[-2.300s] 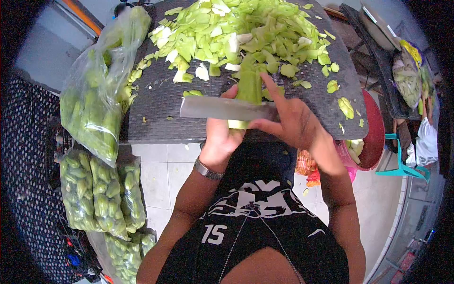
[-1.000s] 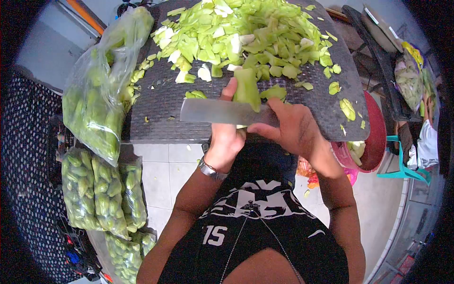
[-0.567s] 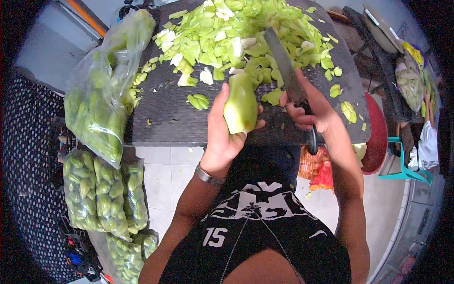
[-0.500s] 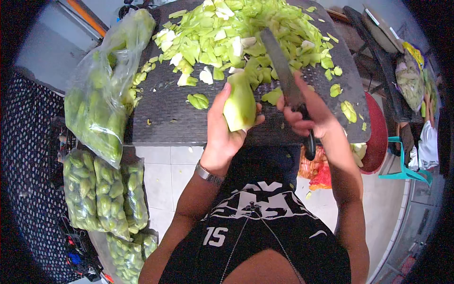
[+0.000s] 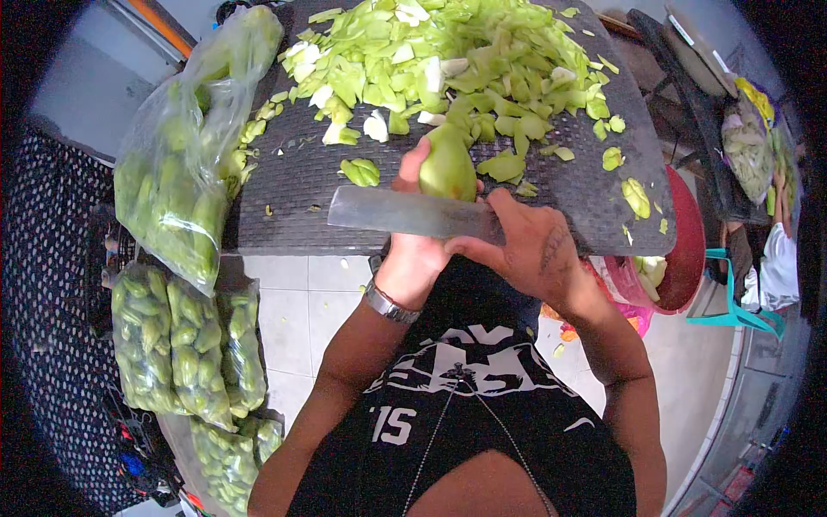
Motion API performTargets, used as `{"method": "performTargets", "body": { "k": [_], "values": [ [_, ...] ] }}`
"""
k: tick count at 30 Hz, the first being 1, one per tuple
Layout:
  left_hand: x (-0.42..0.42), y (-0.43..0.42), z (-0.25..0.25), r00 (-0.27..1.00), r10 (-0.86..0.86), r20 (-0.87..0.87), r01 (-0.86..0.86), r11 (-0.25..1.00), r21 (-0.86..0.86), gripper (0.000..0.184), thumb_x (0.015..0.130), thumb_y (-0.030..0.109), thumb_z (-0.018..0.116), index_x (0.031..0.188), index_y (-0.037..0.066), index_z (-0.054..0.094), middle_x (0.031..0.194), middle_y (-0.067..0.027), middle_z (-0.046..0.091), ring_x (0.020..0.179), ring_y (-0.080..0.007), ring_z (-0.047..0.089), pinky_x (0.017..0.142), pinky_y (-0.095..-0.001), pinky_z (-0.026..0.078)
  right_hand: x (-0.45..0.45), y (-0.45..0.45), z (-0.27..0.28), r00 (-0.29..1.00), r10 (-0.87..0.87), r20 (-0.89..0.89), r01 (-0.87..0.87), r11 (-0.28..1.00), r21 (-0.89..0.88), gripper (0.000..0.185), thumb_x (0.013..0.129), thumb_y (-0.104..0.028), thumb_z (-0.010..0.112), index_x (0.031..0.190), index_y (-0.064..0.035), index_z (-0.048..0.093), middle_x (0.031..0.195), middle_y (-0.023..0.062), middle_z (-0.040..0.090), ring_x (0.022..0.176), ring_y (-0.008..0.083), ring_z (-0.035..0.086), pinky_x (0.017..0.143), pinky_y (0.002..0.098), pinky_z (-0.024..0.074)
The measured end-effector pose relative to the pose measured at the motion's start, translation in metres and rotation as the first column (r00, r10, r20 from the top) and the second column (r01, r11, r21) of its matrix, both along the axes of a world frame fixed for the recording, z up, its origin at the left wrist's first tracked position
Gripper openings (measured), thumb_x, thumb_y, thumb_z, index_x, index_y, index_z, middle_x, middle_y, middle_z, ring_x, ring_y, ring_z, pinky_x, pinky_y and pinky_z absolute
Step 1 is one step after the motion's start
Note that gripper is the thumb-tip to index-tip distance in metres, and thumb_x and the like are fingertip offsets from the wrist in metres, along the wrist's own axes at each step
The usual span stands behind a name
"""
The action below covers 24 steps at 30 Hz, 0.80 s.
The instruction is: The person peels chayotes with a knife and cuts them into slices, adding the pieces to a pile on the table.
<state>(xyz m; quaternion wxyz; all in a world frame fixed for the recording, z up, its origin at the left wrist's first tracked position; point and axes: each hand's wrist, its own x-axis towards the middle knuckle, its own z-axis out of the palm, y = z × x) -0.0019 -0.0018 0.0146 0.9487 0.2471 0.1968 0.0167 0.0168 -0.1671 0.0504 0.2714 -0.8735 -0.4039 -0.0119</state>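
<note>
1. Here's the green vegetable (image 5: pixel 447 168), up over the near part of the table (image 5: pixel 293 194), and the left hand (image 5: pixel 418 252) has it, that grip pinching it between thumb and fingers.
2. The right hand (image 5: pixel 536 246) has its grip wrapped tight around the knife (image 5: pixel 401 211), blade across the vegetable's six o'clock end, tip pointing to nine; whether edge meets skin, I can't tell.
3. Out from the vegetable, a great heap of peelings (image 5: pixel 379 65) at twelve o'clock, crowding its far end.
4. At nine, a bulging clear bag (image 5: pixel 177 177) hangs over the table's side; at eight, packed bags (image 5: pixel 142 345) sit lower down.
5. Between three and four, a red basin (image 5: pixel 689 233) with pale pieces inside, a teal stool (image 5: pixel 736 317) beyond.
6. Now the hidden bits: the blade covers part of the left hand, the knife's handle disappears into the right, and the heap runs off the top.
7. Something pink (image 5: pixel 636 319) peeks past the right forearm, hard to make out; the corners sink into black.
</note>
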Motion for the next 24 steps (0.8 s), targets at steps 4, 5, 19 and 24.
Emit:
{"method": "performTargets", "body": {
  "k": [4,5,19,24],
  "values": [
    [-0.005,-0.004,0.01,1.0,0.018,-0.013,-0.018,0.999,0.047,0.048,0.091,0.055,0.062,0.112,0.013,0.062,0.087,-0.0084,0.067,0.076,-0.0254,0.068,0.068,-0.0421,0.057,0.002,0.001,-0.001,1.0,0.023,0.02,-0.023,1.0,-0.015,0.064,0.088,-0.057,0.067,0.114,-0.0003,0.055,0.079,0.0224,0.069,0.074,0.0432,0.07,0.062,0.0526,0.0556],
    [-0.005,-0.003,0.009,1.0,0.006,-0.013,-0.006,0.999,0.035,0.048,0.091,0.056,0.062,0.111,0.012,0.062,0.087,-0.0085,0.067,0.076,-0.0253,0.068,0.068,-0.0418,0.057,0.002,0.001,-0.003,1.0,0.02,0.019,-0.02,1.0,-0.013,0.063,0.088,-0.058,0.067,0.113,-0.0007,0.056,0.08,0.0225,0.069,0.074,0.0433,0.07,0.062,0.0526,0.0555],
    [-0.006,0.0,0.013,0.994,0.091,0.068,-0.097,0.991,0.092,0.037,0.101,0.037,0.054,0.124,0.009,0.061,0.112,-0.0063,0.069,0.1,-0.0224,0.066,0.085,-0.0366,0.055,0.047,-0.007,0.0,0.9,-0.011,-0.436,0.005,1.0,-0.015,0.063,0.096,-0.059,0.056,0.085,0.0026,0.064,0.078,0.0278,0.063,0.08,0.0469,0.066,0.069,0.0496,0.0493],
    [-0.007,0.004,0.014,0.999,0.037,-0.023,-0.034,0.995,0.091,0.039,0.1,0.041,0.047,0.118,0.008,0.058,0.097,-0.0086,0.068,0.08,-0.0257,0.068,0.061,-0.0405,0.054,0.054,-0.007,0.0,0.922,-0.016,-0.388,0.001,0.999,-0.038,0.066,0.097,-0.06,0.054,0.082,0.0029,0.065,0.079,0.0287,0.064,0.08,0.0475,0.064,0.07,0.0496,0.0483]
  ]
}}
